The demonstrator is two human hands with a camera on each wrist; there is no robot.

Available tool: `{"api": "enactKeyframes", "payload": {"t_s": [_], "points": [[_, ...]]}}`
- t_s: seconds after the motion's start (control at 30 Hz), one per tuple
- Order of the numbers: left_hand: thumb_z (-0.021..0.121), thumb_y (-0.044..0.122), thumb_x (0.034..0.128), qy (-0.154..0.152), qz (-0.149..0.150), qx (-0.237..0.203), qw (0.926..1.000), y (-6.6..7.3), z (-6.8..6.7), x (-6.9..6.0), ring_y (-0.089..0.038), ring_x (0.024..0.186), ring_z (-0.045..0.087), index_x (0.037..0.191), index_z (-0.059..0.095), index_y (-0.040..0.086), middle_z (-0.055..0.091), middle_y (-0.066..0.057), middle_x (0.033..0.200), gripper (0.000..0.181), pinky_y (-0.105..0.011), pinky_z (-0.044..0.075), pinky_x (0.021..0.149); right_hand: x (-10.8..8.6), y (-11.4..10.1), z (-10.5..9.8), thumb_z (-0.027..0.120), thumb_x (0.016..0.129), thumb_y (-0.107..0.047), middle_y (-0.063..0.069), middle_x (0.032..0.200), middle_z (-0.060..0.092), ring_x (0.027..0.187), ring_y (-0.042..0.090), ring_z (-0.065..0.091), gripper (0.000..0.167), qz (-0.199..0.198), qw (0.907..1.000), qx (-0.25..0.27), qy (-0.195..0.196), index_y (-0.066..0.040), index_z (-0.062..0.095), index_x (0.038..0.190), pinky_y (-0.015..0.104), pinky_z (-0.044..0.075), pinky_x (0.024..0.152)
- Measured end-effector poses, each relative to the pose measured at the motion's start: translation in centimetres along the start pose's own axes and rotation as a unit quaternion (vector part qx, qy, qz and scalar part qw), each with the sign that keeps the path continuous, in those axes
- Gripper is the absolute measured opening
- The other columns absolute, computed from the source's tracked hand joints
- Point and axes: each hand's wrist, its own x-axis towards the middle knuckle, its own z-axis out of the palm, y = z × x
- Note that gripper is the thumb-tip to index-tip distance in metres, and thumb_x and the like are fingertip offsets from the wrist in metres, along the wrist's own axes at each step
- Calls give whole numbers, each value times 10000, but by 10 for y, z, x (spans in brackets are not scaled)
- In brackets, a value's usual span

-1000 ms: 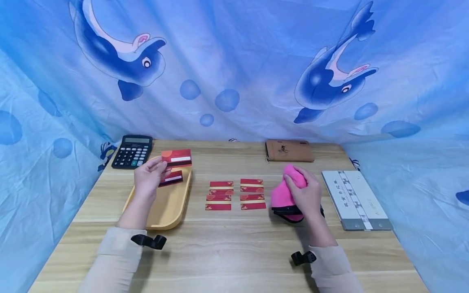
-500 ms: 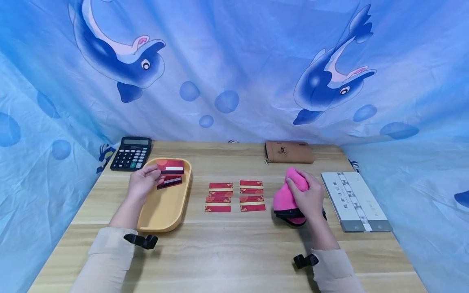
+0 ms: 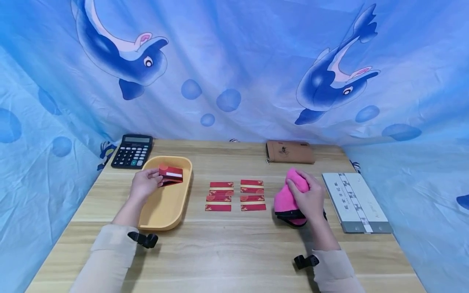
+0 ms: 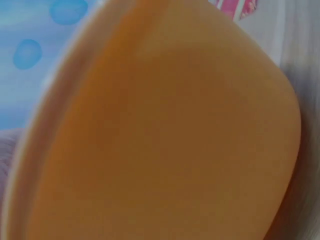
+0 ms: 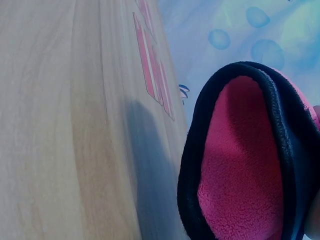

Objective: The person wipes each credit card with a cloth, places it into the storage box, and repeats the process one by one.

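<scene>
My left hand [image 3: 143, 185] pinches a red card [image 3: 171, 172] with a white strip and a dark band, over the far part of the yellow tray [image 3: 186, 195]. Beneath it a second red card [image 3: 170, 183] lies in the tray, mostly covered. My right hand [image 3: 308, 195] grips a bright pink fleece item [image 3: 285, 199] with black trim, just above the table. In the right wrist view the pink lining [image 5: 242, 165] shows inside its black-edged opening; its exact kind is unclear. The left wrist view is filled by the tray [image 4: 175, 140]; neither hand nor card shows there.
Several red and gold cards [image 3: 218, 203] lie in two columns mid-table. A black calculator [image 3: 132, 151] stands behind the tray. A brown wallet [image 3: 293, 152] lies at the back, a grey-white notebook [image 3: 355, 203] on the right. A blue dolphin-print curtain [image 3: 234, 61] surrounds the table.
My left hand has lowered the held card toward the tray, so it now covers most of the card beneath. My right hand, still holding the pink item, has shifted slightly right.
</scene>
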Motion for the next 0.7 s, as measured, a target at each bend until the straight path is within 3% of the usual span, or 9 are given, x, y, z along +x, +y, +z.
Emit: {"api": "enactKeyframes", "payload": {"t_s": [0.17, 0.27, 0.37, 0.5, 0.6, 0.7], "points": [[624, 15, 968, 297, 276, 1128, 9928, -1, -1, 2, -307, 1001, 712, 1435, 459, -121, 642, -311, 1241, 513, -284, 618, 775, -1, -1, 0, 868, 811, -123, 183, 1166, 718, 1021, 366, 681, 443, -40, 10000, -6, -10, -42, 717, 1220, 410, 524, 772], [656, 35, 952, 444, 451, 1538, 9861, -2, -1, 3, -362, 1045, 698, 1403, 503, -118, 661, -303, 1207, 500, -362, 620, 803, -2, -2, -1, 873, 803, -119, 186, 1156, 720, 1013, 372, 681, 445, -96, 10000, 13, 14, -41, 721, 1213, 379, 496, 779], [660, 35, 944, 502, 583, 1689, 9826, -3, -1, 3, -406, 1110, 663, 1383, 520, -126, 647, -317, 1222, 487, -459, 592, 885, -3, -2, -1, 878, 795, -119, 179, 1150, 724, 1013, 361, 682, 448, -97, 9999, 9, 29, -44, 725, 1209, 325, 487, 786], [660, 57, 954, 527, 706, 1762, 9804, -4, -1, 2, -463, 1204, 592, 1396, 509, -121, 577, -344, 1312, 500, -522, 538, 972, -3, -2, -2, 875, 796, -117, 175, 1155, 722, 1027, 347, 680, 449, -51, 10000, 12, -7, -44, 723, 1213, 341, 517, 798], [654, 85, 968, 472, 723, 1703, 9816, -3, -2, 1, -487, 1250, 546, 1419, 487, -109, 521, -354, 1375, 518, -533, 510, 1009, -3, -2, -4, 874, 799, -122, 173, 1153, 723, 1024, 338, 682, 446, -54, 10000, 1, -31, -48, 724, 1212, 346, 524, 798], [631, 115, 990, 466, 682, 1532, 9847, -1, -2, -1, -469, 1275, 535, 1431, 480, -95, 511, -330, 1407, 512, -523, 497, 1031, -3, -2, -5, 871, 806, -130, 167, 1143, 726, 1007, 319, 687, 438, -100, 9999, 4, -49, -58, 726, 1213, 239, 502, 785]]}}
